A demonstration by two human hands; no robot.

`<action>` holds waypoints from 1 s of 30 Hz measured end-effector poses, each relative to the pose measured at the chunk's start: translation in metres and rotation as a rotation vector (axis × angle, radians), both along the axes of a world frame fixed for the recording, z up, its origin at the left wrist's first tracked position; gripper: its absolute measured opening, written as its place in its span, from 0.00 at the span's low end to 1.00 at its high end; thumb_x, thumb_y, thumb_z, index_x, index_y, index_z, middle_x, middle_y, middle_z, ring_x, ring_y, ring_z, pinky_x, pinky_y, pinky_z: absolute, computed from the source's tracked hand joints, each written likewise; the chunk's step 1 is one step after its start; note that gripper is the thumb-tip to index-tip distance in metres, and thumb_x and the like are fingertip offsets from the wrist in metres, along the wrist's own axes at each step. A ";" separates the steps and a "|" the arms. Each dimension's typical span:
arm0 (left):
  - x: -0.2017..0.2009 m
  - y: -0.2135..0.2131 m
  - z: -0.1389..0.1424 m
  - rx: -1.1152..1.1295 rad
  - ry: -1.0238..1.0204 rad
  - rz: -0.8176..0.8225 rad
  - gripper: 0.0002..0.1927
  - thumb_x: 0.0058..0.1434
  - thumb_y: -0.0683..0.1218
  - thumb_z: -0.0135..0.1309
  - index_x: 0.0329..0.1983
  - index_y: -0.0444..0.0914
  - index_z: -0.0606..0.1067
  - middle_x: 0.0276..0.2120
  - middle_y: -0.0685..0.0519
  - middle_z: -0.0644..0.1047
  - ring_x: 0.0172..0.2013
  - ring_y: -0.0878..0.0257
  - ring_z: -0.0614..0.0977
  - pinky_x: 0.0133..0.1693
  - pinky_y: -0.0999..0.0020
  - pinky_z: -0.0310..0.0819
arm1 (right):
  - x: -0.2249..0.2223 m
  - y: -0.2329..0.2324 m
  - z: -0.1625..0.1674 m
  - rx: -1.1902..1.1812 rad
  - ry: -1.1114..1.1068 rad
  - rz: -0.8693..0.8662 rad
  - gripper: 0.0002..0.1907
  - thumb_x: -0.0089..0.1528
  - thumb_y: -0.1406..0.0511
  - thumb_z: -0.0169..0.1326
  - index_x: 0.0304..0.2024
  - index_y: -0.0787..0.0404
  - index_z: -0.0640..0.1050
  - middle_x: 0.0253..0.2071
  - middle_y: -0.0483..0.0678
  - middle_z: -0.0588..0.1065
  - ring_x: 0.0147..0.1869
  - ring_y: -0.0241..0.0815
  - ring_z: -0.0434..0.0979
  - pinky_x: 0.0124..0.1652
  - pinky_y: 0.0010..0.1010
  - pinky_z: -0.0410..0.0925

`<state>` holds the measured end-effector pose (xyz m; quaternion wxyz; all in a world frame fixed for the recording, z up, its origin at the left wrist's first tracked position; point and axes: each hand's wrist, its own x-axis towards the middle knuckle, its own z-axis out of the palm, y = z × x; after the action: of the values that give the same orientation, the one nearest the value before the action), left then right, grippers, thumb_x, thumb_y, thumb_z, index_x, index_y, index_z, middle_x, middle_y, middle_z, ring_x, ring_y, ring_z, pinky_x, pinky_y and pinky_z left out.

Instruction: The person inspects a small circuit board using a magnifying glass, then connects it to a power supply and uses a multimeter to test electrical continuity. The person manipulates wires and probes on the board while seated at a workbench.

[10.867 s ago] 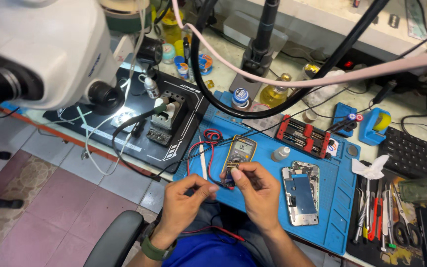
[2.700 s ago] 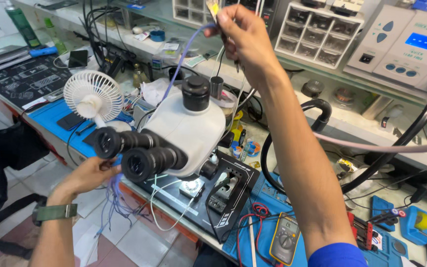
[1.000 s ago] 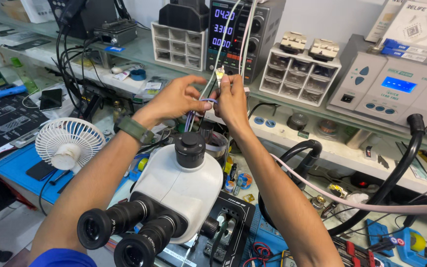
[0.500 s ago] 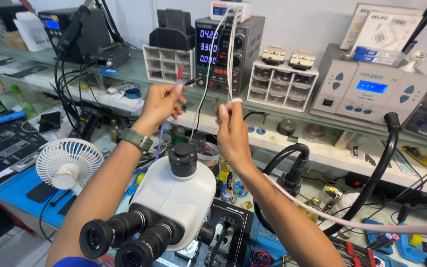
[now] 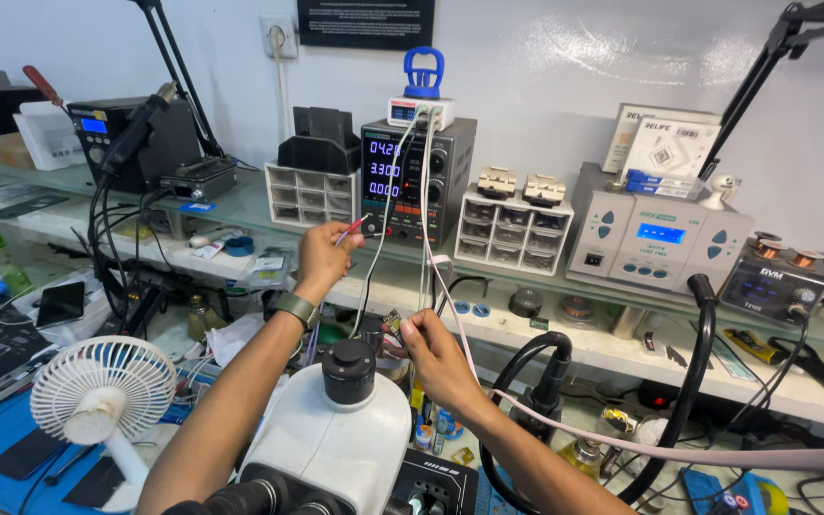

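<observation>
Nearest the camera stands the white microscope (image 5: 336, 434), with a small white desk fan (image 5: 102, 391) to its left. Above the microscope, the right hand (image 5: 431, 348) pinches a small connector (image 5: 393, 321) between thumb and forefinger; its cable (image 5: 423, 191) appears to run up to the power supply (image 5: 417, 176), though the upper end is hard to trace. Farther back, the left hand (image 5: 321, 257) is raised, fingers closed around a red probe (image 5: 352, 229) near the supply's front panel. A grey station (image 5: 655, 238) sits on the shelf to the right.
</observation>
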<state>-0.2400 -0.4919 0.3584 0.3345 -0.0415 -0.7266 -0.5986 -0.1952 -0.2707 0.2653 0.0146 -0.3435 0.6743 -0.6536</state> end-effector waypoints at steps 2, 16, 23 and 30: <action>-0.002 0.003 -0.003 -0.122 0.064 0.129 0.08 0.62 0.44 0.60 0.39 0.35 0.82 0.27 0.50 0.83 0.19 0.68 0.76 0.21 0.68 0.69 | -0.005 -0.001 0.001 0.032 -0.001 -0.042 0.13 0.73 0.58 0.43 0.45 0.63 0.71 0.48 0.52 0.76 0.49 0.33 0.76 0.51 0.27 0.71; -0.034 0.008 -0.007 -0.328 -0.196 0.044 0.26 0.69 0.60 0.43 0.35 0.33 0.78 0.32 0.39 0.81 0.38 0.42 0.83 0.42 0.49 0.73 | -0.088 -0.058 0.038 -0.373 -0.213 -0.177 0.12 0.71 0.60 0.45 0.44 0.65 0.69 0.47 0.54 0.76 0.50 0.44 0.80 0.53 0.38 0.78; -0.046 0.014 -0.017 -0.416 -0.012 0.196 0.20 0.70 0.53 0.49 0.33 0.31 0.76 0.32 0.34 0.79 0.40 0.36 0.81 0.43 0.45 0.71 | -0.100 -0.092 0.058 -0.100 0.332 -0.914 0.10 0.68 0.63 0.53 0.38 0.65 0.75 0.27 0.56 0.78 0.31 0.55 0.79 0.35 0.45 0.68; -0.055 0.012 -0.020 -0.424 0.028 0.242 0.18 0.70 0.51 0.50 0.34 0.31 0.74 0.32 0.33 0.78 0.40 0.33 0.80 0.41 0.43 0.71 | -0.109 -0.091 0.060 -0.109 0.399 -0.870 0.09 0.66 0.64 0.55 0.36 0.65 0.77 0.28 0.55 0.79 0.31 0.53 0.81 0.34 0.43 0.69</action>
<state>-0.2949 -0.4795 0.3382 0.3976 -0.0316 -0.8310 -0.3876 -0.3046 -0.3619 0.3257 -0.4079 -0.1483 0.7099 -0.5547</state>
